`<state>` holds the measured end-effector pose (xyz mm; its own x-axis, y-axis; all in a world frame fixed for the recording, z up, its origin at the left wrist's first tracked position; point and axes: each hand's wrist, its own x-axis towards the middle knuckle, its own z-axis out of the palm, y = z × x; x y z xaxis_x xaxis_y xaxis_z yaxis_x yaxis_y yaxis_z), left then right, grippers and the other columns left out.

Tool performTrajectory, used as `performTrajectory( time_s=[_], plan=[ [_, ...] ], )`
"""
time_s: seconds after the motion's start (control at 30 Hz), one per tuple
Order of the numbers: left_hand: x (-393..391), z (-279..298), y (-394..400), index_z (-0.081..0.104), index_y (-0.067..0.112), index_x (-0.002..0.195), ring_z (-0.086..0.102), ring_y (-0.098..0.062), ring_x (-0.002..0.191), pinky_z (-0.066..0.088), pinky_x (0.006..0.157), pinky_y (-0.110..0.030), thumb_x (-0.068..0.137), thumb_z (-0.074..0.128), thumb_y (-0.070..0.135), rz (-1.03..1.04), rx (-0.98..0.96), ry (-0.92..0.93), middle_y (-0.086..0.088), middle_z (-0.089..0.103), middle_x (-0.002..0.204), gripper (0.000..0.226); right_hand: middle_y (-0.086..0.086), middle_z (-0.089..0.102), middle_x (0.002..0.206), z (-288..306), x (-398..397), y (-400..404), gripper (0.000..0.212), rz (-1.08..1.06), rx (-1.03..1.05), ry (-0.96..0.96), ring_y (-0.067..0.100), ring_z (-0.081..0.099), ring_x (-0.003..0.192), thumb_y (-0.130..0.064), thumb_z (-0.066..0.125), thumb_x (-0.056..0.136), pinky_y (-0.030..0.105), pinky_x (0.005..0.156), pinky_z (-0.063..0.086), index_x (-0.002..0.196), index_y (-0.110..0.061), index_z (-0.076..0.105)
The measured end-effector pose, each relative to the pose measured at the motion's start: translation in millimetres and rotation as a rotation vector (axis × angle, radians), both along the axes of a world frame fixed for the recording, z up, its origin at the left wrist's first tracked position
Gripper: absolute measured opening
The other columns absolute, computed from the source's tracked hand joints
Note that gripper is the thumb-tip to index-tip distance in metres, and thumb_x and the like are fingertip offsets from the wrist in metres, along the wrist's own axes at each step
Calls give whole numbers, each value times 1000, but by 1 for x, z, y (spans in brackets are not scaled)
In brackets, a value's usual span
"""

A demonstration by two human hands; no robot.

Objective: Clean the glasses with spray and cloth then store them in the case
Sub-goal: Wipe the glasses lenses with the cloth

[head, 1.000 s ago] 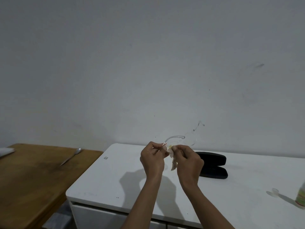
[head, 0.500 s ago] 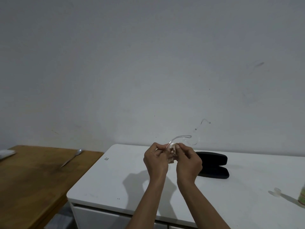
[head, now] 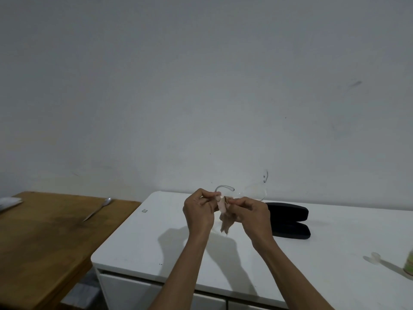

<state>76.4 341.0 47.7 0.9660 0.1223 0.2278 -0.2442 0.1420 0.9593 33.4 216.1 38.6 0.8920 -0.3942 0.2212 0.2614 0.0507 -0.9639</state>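
Clear-framed glasses (head: 253, 192) are held up above the white desk (head: 143, 245); one temple arm curves over my fingers and a lens shows to the right. My left hand (head: 199, 212) pinches the frame near the near lens. My right hand (head: 252, 214) presses a small beige cloth (head: 224, 217) against that lens, and the cloth's end hangs down between both hands. The black glasses case (head: 290, 218) lies open on the desk behind my right hand. The spray bottle (head: 409, 262) stands at the right edge, mostly cut off.
A clear bottle cap (head: 375, 257) lies on the desk near the spray bottle. A wooden table (head: 44, 238) adjoins the desk on the left, with a metal spoon (head: 98, 209) and a white object (head: 9, 202) at its far left. Behind is a bare wall.
The hands have stayed at the same spot while rubbing. The glasses tilted, so the far lens and temple now sit lower and further right. The cloth hangs lower between the hands.
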Motion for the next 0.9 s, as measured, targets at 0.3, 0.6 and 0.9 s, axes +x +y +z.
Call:
performTrajectory(
  time_s=[0.3,0.6,0.9],
  plan=[
    [-15,2,-16,69,5,74,79,-25,75,63,81,-48,80,79,-4,72,-44,-35,-5,80,75,15,-14,76,66,7,-8,17,18,-371,-163,-54,5,72,67,-14,75,86,14,64,53,85,-30,83],
    [-26,7,-34,67,13,71,78,-22,71,64,74,-43,82,77,-1,83,12,-73,-4,78,70,21,-6,81,89,15,8,31,18,-443,438,-65,10,77,89,-4,77,86,28,82,61,92,-19,84],
    [-7,23,-6,68,8,68,75,-37,70,64,65,-45,77,78,-4,96,57,-72,-11,76,67,18,0,82,88,17,15,29,19,-129,313,-61,17,79,80,2,76,84,26,69,60,92,-13,83]
  ],
)
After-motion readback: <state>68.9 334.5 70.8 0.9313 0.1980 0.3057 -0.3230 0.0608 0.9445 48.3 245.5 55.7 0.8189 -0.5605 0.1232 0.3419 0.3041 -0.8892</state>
